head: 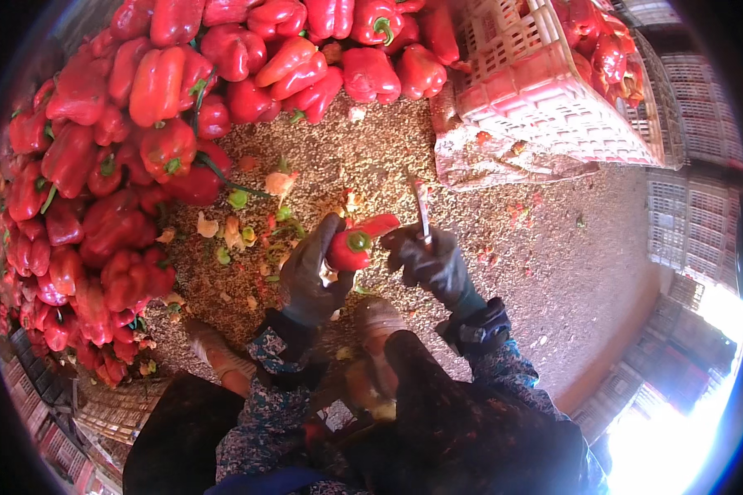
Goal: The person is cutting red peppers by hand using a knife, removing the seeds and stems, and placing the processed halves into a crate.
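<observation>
My gloved left hand [314, 272] grips a red bell pepper [348, 249] whose green stem end faces up. A cut flap of red flesh sticks out from the pepper towards my right hand. In my gloved right hand [426, 257] is a small knife [422, 204], its blade pointing up and away from me, apart from the pepper. Both hands are above the seed-strewn ground [322, 148], between my feet and a large heap of red bell peppers [155, 93].
A pink plastic crate [551, 105] at the upper right has red peppers [607, 49] behind its near side, and a dirty sack [495, 158] lies under it. Pepper scraps [232, 232] litter the ground left of my hands. More crates [693, 216] are stacked along the right.
</observation>
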Demonstrator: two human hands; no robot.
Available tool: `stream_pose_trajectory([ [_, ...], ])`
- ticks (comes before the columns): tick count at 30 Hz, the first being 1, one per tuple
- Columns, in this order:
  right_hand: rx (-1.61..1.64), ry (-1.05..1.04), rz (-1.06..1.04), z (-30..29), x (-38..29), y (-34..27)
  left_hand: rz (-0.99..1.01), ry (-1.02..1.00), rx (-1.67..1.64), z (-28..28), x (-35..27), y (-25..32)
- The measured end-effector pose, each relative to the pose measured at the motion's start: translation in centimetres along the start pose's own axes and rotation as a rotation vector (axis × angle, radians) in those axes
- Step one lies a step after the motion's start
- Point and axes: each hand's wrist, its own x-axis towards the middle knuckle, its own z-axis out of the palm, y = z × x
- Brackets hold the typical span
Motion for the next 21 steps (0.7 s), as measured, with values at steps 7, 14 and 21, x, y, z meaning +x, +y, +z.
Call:
stream_pose_trajectory([
  [7, -0.269, -0.053, -0.006, 1.7, 0.0, 0.7, 0.290, -0.070, 0.085, 0.5, -0.3, -0.7],
  [14, -0.190, -0.156, 0.122, 1.5, -0.3, 3.9, -0.649, 0.219, -1.449, -0.1, -2.2, -0.7],
  [21, -0.279, -0.322, -0.273, 7.0, -1.8, -0.7, -0.644, 0.135, -1.308, 1.1, -0.8, 2.4],
])
